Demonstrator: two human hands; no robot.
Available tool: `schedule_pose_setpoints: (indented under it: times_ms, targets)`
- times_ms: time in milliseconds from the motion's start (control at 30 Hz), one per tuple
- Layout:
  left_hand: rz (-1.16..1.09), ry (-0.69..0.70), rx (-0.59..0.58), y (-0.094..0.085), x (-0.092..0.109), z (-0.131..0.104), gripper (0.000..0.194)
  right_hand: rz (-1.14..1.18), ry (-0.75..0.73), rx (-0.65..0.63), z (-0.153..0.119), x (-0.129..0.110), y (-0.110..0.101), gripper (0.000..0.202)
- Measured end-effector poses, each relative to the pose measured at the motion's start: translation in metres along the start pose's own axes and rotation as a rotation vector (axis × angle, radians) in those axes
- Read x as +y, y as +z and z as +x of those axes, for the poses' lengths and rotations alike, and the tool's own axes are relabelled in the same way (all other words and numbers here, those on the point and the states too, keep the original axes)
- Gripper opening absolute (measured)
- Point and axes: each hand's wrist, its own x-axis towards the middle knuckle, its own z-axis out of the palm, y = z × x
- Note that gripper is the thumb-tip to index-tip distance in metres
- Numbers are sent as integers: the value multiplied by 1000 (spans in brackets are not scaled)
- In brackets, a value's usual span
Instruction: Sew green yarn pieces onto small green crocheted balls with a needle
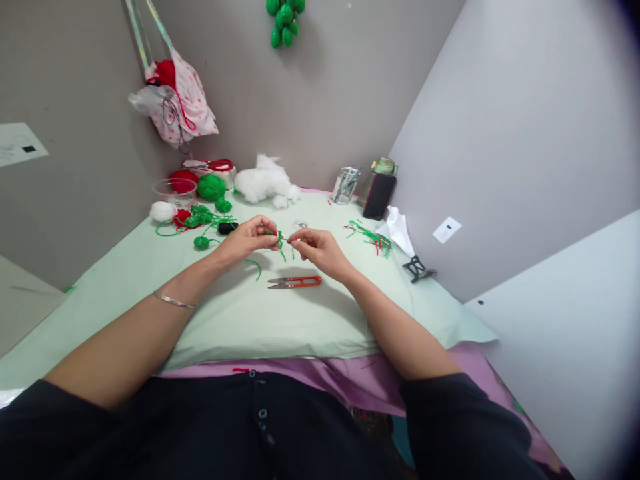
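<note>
Above the middle of the table, my left hand (255, 235) pinches a small red and green piece of yarn work (279, 236) between thumb and fingers. A loose green strand hangs below it. Close on the right, the fingers of my right hand (315, 248) are closed on a thin tool with a dark end (289, 241), its tip directed at the yarn piece. Whether that is a hook or a needle I cannot tell. Orange-handled thread snips (296, 283) lie on the table just below both hands.
White stuffing (263, 181) sits at the back, with green yarn (211, 187) and a clear bowl (174, 190) to its left. Yarn scraps (373, 237), a pen cup (345, 187) and a phone (379, 197) are at right. A bag (183, 100) hangs on the left.
</note>
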Motion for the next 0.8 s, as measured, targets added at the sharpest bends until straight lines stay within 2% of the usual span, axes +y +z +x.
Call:
schedule_pose_setpoints:
  times_ms: [267,467,800]
  targets:
    - [-10,-33,30,0,1,0,37,-50,-5,7,0,4,0,19]
    - [52,-11,30,1,3,-1,38,-108,-5,12,-1,3,-1,19]
    - [32,10,25,-2,-1,1,34,-119,9,17,-1,4,-1,20]
